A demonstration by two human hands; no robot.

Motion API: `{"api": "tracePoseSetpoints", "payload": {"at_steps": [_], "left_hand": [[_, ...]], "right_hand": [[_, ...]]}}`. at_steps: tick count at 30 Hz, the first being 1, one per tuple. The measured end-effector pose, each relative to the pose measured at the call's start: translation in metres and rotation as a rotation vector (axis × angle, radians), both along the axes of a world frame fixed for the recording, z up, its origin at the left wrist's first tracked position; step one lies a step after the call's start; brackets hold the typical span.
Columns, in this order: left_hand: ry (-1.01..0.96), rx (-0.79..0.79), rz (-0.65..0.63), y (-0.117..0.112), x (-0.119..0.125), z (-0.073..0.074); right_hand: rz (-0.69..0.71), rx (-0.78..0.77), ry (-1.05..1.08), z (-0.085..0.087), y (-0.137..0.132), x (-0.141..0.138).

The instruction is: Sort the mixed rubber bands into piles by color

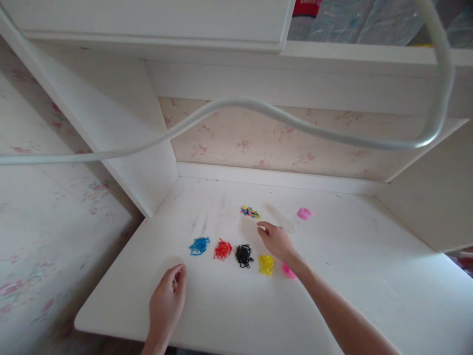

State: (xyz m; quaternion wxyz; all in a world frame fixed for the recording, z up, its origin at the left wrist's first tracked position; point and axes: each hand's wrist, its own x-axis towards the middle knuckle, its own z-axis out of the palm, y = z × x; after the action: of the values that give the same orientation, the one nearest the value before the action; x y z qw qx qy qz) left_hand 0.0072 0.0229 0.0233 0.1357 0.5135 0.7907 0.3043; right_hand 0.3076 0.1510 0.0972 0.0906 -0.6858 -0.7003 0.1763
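Observation:
Small rubber bands lie sorted by colour in a slanting row on the white desk: a blue pile (199,246), a red pile (222,250), a black pile (244,256), a yellow pile (266,265) and a pink pile (288,270). My right forearm partly covers the pink one. Behind the row is a mixed-colour pile (250,212). My right hand (275,240) hovers just in front of that pile, thumb and forefinger slightly apart, nothing visible between them. My left hand (168,296) is curled closed near the blue pile; whatever its fingers hold is hidden.
A pink item (304,213), perhaps a small bag, lies farther back on the right of the desk (354,296). A pale cable (236,102) hangs across the view. Overhead is a white cabinet (155,19), with side panels left and right.

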Motion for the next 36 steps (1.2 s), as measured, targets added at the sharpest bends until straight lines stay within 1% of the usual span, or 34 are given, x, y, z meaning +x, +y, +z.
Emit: {"api": "tracePoseSetpoints", "payload": {"at_steps": [3,6,10,15,20,24,27,30,33,36], "left_hand": [[0.000,-0.025,0.001,0.001,0.000,0.002],[-0.004,-0.048,-0.005,0.001,0.000,0.002],[0.004,-0.043,-0.015,0.002,-0.001,0.002],[0.001,-0.045,-0.030,0.003,0.000,0.003],[0.005,-0.059,-0.031,0.003,0.001,0.006],[0.020,-0.037,-0.031,0.002,0.001,0.007],[0.028,-0.028,-0.040,0.001,0.002,0.007],[0.034,-0.045,-0.048,0.000,0.002,0.008],[0.036,-0.061,-0.044,0.001,0.003,0.008],[0.050,-0.077,-0.039,0.001,0.004,0.009]], "right_hand": [[0.009,-0.037,-0.081,-0.005,0.041,-0.017],[0.024,-0.074,-0.142,-0.008,0.067,-0.028],[0.046,-0.113,-0.180,-0.012,0.080,-0.034],[0.050,-0.105,-0.211,-0.017,0.081,-0.034],[0.023,-0.053,-0.214,-0.019,0.077,-0.028],[0.009,-0.007,-0.178,-0.015,0.071,-0.022],[0.014,0.020,-0.131,-0.010,0.061,-0.017],[0.044,0.044,-0.065,-0.008,0.039,-0.012],[0.106,0.041,0.002,-0.008,0.008,-0.011],[0.173,0.006,0.046,-0.009,-0.023,-0.010]]}}
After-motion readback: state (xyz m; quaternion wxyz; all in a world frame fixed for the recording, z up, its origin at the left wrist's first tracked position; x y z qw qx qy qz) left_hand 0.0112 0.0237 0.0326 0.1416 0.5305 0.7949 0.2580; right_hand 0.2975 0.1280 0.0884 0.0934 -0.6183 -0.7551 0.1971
